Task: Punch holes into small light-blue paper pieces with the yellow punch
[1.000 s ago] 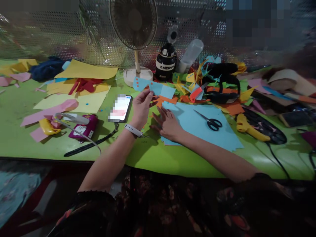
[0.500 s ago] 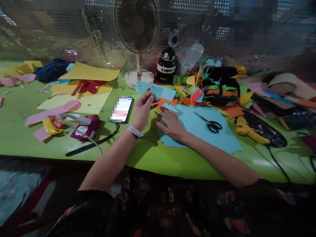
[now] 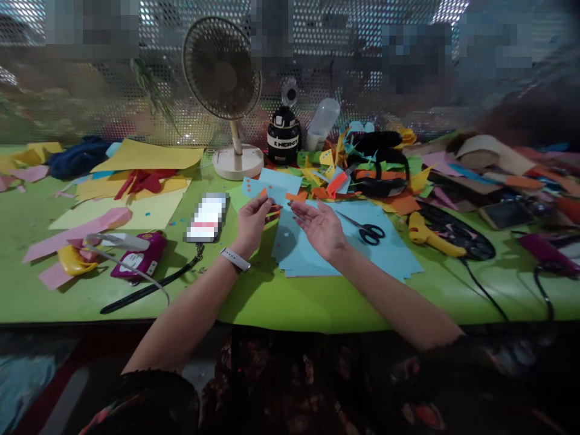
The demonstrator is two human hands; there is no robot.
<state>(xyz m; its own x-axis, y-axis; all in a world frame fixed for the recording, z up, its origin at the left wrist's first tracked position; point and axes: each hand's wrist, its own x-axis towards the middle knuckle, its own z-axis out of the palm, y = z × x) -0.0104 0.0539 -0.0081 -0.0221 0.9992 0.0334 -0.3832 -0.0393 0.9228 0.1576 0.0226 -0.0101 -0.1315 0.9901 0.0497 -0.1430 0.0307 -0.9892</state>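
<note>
My left hand (image 3: pixel 251 220) pinches the lower edge of a light blue paper piece (image 3: pixel 272 184) dotted with small orange bits, holding it just above the green table (image 3: pixel 281 296). My right hand (image 3: pixel 321 226) hovers palm-up with fingers spread over a stack of light blue sheets (image 3: pixel 385 254), holding nothing. Black-handled scissors (image 3: pixel 365 228) lie on those sheets just right of my right hand. A phone (image 3: pixel 207 216) lies left of my left hand, and a white band sits on that wrist.
A desk fan (image 3: pixel 226 90), a black bottle (image 3: pixel 283 136) and a clear cup stand at the back. Yellow, red and pink paper lies left, a heap of coloured scraps (image 3: pixel 362 163) right. A yellow glue gun (image 3: pixel 428 232) with cable, a magenta case (image 3: pixel 140 260) and a black lanyard lie nearby.
My right hand lifted off the blue sheets and turned palm-up. My left hand brought the dotted blue piece lower and closer. The camera tilted up and shifted right.
</note>
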